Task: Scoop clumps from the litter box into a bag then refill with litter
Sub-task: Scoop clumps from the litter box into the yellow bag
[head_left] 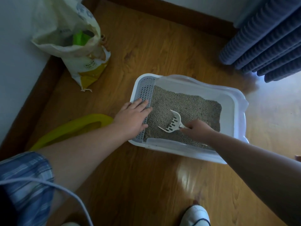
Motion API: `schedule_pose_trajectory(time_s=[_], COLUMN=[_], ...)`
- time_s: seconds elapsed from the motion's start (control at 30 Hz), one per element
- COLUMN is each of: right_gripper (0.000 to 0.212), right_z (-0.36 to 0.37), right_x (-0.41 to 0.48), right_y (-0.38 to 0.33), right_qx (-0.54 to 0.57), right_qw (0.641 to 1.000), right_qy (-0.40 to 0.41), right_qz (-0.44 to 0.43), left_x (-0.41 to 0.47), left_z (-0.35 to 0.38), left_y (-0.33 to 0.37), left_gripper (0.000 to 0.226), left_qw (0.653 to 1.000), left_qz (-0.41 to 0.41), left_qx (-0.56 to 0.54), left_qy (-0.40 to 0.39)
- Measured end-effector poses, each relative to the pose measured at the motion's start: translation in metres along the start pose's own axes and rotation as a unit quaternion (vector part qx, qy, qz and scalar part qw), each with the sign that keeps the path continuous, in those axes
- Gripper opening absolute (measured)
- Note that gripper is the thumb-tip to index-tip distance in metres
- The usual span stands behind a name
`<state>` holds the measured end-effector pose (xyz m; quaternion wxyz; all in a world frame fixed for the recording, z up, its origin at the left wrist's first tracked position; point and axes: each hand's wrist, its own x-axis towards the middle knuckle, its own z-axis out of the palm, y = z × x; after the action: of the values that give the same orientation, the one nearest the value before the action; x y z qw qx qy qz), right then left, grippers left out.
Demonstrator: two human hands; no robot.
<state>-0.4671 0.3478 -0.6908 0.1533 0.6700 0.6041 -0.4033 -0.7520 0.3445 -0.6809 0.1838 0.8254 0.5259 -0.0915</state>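
Litter box (pixel 228 108), litter sack (pixel 88 66) on wooden floor (pixel 146 46).

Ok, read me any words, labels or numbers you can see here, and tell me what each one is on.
Nothing can be read.
Small boxed label on the cream and yellow woven sack: print, too blurred to read.
Grey marks near the sack's top: too blurred to read.
White plastic litter box, white slotted scoop: no text.
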Motion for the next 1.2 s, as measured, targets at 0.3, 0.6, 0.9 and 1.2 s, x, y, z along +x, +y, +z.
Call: schedule_pose_trajectory(time_s=[0.3, 0.6, 0.9, 1.2], right_gripper=[0.021, 0.035, 0.030, 0.015], right_z=[-0.008, -0.016, -0.025, -0.019], right_x=[-0.020, -0.035, -0.038, -0.039], right_y=[0.016, 0.011, 0.005, 0.000], right_qx=[0.105, 0.163, 0.175, 0.156], right_qw=[0.993, 0.983, 0.976, 0.982], right_qy=[0.038, 0.076, 0.094, 0.074], right_qz=[-0.041, -0.042, -0.085, -0.082], left_x=[0.001, 0.000, 0.001, 0.000], left_z=[-0.001, -0.003, -0.003, -0.003], left_y=[0.001, 0.002, 0.001, 0.002], left_gripper=[0.070, 0.070, 0.070, 0.071], left_qw=[1.000, 1.000, 1.000, 1.000], left_qz=[0.002, -0.001, -0.001, -0.003], left_qx=[-0.007, -0.009, -0.016, -0.012], left_qy=[-0.003, -0.009, -0.006, -0.007])
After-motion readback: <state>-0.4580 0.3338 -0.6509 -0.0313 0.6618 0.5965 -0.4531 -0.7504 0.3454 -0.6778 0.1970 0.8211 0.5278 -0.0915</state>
